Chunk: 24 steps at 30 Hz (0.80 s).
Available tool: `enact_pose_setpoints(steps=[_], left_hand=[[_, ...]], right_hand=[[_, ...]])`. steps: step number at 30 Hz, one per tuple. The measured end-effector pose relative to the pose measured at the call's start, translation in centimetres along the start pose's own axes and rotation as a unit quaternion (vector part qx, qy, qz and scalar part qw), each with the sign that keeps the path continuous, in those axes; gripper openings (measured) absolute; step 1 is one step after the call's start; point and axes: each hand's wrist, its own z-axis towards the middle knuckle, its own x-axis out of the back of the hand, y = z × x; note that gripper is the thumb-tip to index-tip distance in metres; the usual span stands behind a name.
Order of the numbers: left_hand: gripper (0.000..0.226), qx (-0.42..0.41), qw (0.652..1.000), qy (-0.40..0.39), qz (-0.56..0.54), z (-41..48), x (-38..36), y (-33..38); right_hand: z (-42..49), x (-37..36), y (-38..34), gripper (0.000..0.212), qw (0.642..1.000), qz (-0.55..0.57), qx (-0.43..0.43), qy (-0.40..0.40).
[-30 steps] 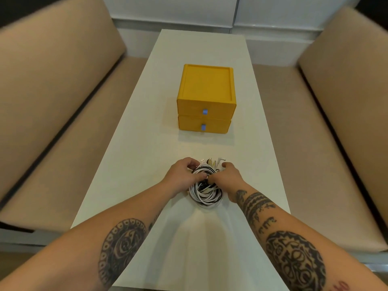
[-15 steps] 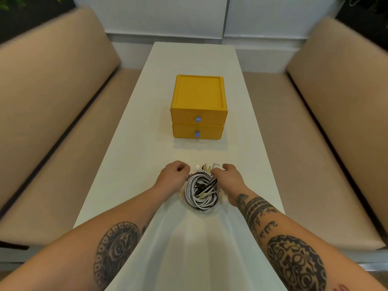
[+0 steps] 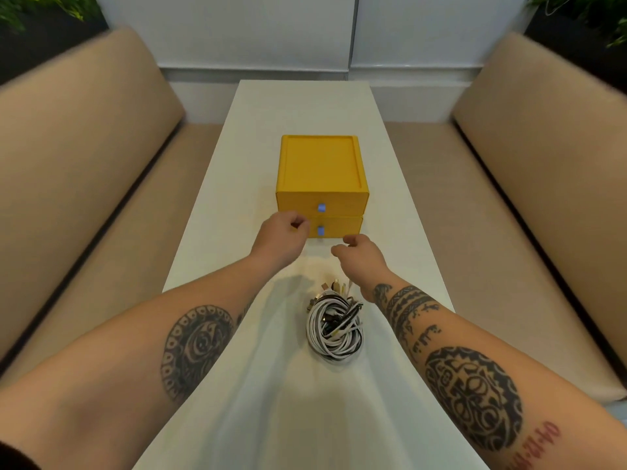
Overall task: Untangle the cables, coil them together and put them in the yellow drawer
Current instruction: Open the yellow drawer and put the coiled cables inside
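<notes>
The black and white cables lie coiled in one bundle on the white table, plug ends pointing away from me, and neither hand touches them. Beyond them stands the yellow drawer unit with both drawers pushed in, each with a small blue tab: the upper and the lower. My left hand hovers at the lower drawer's left front corner, fingers loosely curled and holding nothing. To the right, my right hand hangs just in front of the lower drawer, also loosely curled and holding nothing.
The table is long and narrow, and beige bench seats run along both sides with padded backs. A white wall panel closes the far end. Green plants show in the top corners.
Both hands let go of the coiled cables and moved forward to the front of the yellow drawer unit. The coil stays on the table. My head has tilted up.
</notes>
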Motion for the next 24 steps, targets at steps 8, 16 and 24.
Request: enact_pose_setpoints(steps=[8,16,24], left_hand=[[0.029,-0.117,0.988,0.061,0.086,7.2,2.0,1.8],[0.042,-0.067,0.967,-0.075,0.234,10.8,0.0,-0.8],[0.047,-0.015,0.976,-0.078,0.203,11.3,1.4,1.0]], right_hand=[[2.5,-1.3,-2.9,0.013,0.998,0.061,0.009,-0.005],[5.1,-3.3,-3.7,0.046,0.999,0.036,0.000,-0.012],[8.3,-3.9,-5.1,0.047,0.999,0.042,-0.007,0.001]])
